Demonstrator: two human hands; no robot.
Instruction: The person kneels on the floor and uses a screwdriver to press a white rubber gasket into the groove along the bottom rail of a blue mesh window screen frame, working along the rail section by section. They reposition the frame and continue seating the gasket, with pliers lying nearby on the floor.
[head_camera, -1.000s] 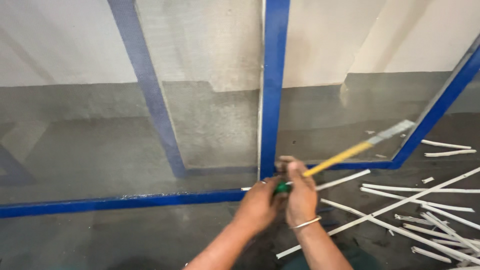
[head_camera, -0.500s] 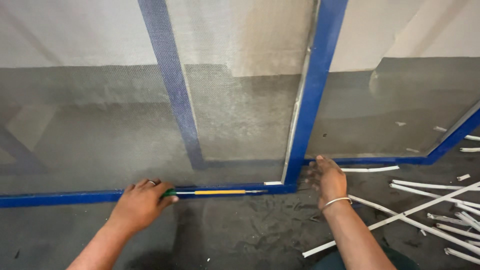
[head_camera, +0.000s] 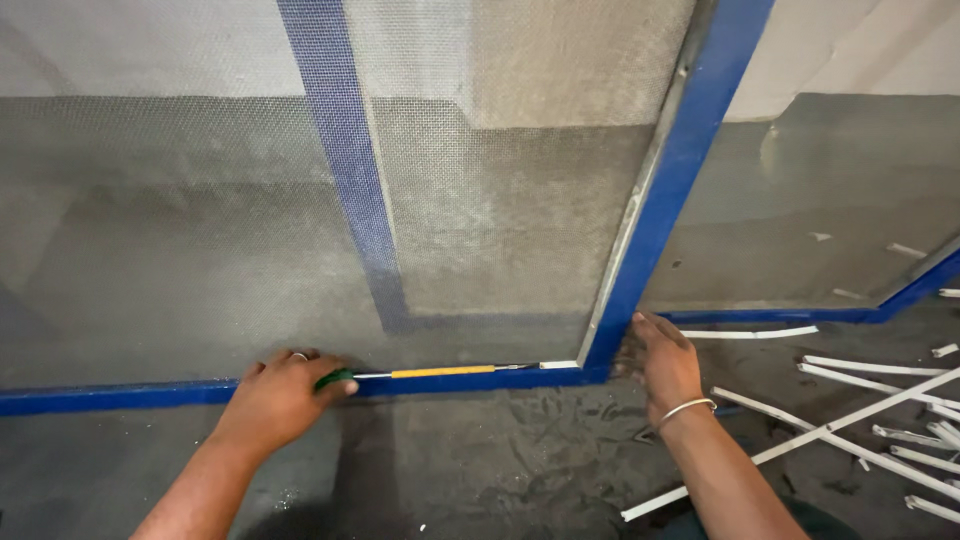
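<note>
Blue frame (head_camera: 660, 215) edges hold grey mesh (head_camera: 200, 230). The left hand (head_camera: 275, 400) is closed around a green-handled tool (head_camera: 430, 372) lying along the bottom rail; the right hand (head_camera: 662, 362), fingers spread and holding nothing, presses the frame's corner. White strips (head_camera: 870, 400) litter the floor (head_camera: 480, 470) rightward.

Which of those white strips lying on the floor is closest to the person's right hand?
The short white strip lying flat just beyond the right hand, along the blue frame. The other strips lie farther right in a loose, crisscrossed pile.
</note>
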